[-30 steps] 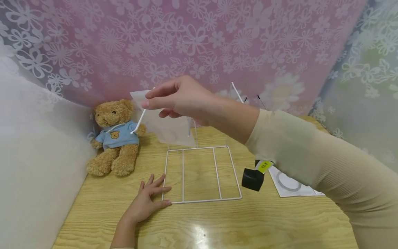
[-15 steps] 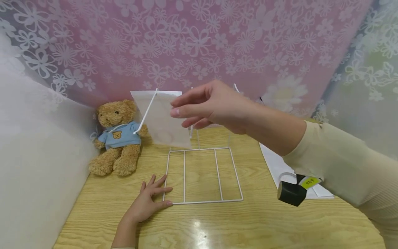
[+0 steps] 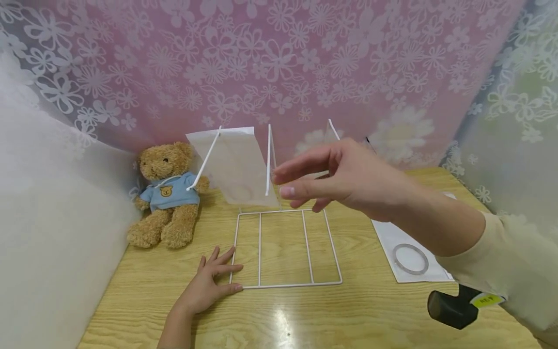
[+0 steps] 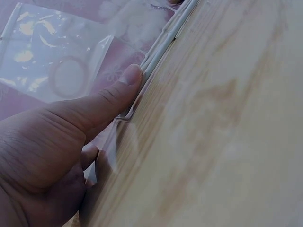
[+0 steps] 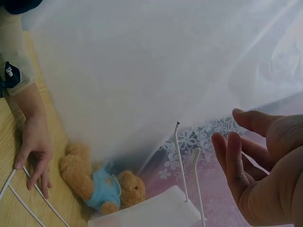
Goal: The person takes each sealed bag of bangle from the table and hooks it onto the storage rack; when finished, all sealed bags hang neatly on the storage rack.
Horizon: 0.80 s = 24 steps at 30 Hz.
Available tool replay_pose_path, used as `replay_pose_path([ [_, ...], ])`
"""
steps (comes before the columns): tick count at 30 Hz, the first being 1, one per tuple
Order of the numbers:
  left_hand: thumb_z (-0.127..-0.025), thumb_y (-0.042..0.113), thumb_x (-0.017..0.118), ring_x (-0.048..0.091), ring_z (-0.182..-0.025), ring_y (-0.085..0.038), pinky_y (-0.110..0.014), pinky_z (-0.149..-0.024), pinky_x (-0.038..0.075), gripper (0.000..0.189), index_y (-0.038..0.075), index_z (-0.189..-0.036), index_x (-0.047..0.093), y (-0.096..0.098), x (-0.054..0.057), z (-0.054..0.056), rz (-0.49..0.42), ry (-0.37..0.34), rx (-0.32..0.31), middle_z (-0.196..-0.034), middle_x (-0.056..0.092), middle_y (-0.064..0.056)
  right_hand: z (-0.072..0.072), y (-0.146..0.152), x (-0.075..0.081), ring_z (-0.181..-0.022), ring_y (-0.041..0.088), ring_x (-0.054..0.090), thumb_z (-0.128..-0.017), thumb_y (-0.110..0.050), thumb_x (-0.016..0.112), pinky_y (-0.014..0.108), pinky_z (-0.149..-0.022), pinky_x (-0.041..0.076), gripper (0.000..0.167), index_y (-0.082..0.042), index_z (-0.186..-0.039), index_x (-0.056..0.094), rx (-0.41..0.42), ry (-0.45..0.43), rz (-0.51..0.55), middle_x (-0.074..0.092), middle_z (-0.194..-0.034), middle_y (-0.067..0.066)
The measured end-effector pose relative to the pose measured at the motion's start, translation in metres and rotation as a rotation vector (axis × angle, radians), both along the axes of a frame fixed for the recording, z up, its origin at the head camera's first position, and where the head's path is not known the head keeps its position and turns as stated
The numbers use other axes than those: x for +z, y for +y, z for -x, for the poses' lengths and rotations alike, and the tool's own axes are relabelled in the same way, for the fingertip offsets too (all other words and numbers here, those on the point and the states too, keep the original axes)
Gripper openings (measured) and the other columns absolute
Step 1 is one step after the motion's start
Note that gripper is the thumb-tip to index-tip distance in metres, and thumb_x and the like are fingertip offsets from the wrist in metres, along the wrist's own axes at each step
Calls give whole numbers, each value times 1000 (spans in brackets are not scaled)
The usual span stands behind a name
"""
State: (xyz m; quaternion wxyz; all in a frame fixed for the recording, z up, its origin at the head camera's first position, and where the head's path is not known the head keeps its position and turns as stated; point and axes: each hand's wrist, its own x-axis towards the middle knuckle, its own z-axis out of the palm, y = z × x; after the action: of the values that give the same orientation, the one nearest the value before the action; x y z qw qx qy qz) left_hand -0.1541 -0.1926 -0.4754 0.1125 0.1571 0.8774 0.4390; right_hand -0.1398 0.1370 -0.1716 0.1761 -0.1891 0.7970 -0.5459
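A white wire rack point(image 3: 292, 286) stands on the wooden table, its rectangular base flat and its prongs rising behind. A translucent white pouch point(image 3: 228, 167) hangs from the left prong point(image 3: 205, 157); a faint ring shape shows through it. At the base's front left corner rests my left hand point(image 3: 207, 286), fingers spread over the wire. The left wrist view has that thumb point(image 4: 111, 99) lying along the wire. My right hand point(image 3: 344, 182) is in the air right of the middle prong point(image 3: 268, 162), fingers loosely bent and holding nothing.
A teddy bear point(image 3: 167, 194) in a blue top sits left of the rack. On the right side of the table lies another white pouch point(image 3: 390, 257) with a ring point(image 3: 410, 259) on it. A flowered curtain point(image 3: 279, 63) hangs behind.
My right hand has moved right and down, away from the left prong and its pouch. The pouch stays hanging. My left hand keeps its place on the rack base.
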Motion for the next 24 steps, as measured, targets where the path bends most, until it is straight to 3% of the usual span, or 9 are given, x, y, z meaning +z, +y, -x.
replay_pose_path([
  [5,-79,37,83,-1,-156,-38,-64,-119,-18,50,24,-125,71,0,-1,-1,-1,-4,8,-163,31,-3,-16,8,-15,-96,25,74,-87,-22,78,42,-68,60,34,-18,-121,73,60,-8,-19,73,-122,-5],
  [12,-80,36,82,0,-155,-40,-66,-118,-19,48,24,-125,71,1,-3,-3,2,5,2,-163,32,-5,-31,21,-49,-85,19,74,-87,-22,79,38,-57,59,35,-13,-120,73,141,-56,43,73,-122,5],
  [18,-80,37,82,1,-155,-39,-66,-118,-18,49,22,-126,71,2,-1,-3,11,7,3,-163,31,-4,-30,37,-81,-74,10,67,-89,-14,76,35,-59,59,34,-5,-121,71,182,-52,127,70,-125,12],
  [24,-79,38,83,1,-156,-38,-65,-119,-18,50,24,-125,71,1,-2,1,26,31,3,-163,32,-3,-22,53,-109,-74,8,69,-90,-9,73,32,-61,59,34,-3,-124,69,192,-6,140,72,-123,5],
])
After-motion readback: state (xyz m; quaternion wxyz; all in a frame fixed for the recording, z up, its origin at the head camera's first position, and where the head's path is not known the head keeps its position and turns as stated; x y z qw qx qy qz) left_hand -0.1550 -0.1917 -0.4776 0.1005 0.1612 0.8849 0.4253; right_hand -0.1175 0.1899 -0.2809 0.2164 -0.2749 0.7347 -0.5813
